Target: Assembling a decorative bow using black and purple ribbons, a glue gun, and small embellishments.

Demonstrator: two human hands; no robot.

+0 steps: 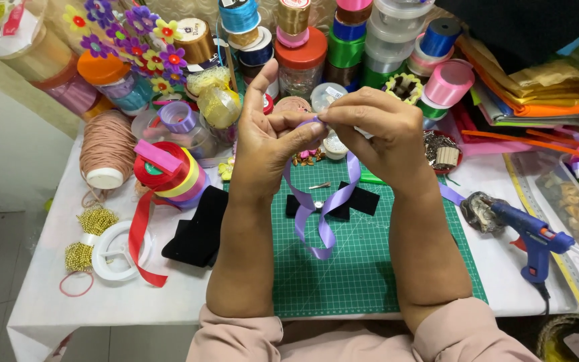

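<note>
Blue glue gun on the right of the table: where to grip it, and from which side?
Grip the glue gun by its handle, coming from the near right. It lies flat on the white table, nozzle pointing up-left toward the foil wad, so the handle end and cord face the person.

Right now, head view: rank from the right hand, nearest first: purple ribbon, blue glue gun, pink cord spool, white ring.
1. purple ribbon: pinched in the right hand, with the left hand.
2. blue glue gun: lower right, on the table.
3. pink cord spool: far left.
4. white ring: lower left; close to the spool's range.
</note>
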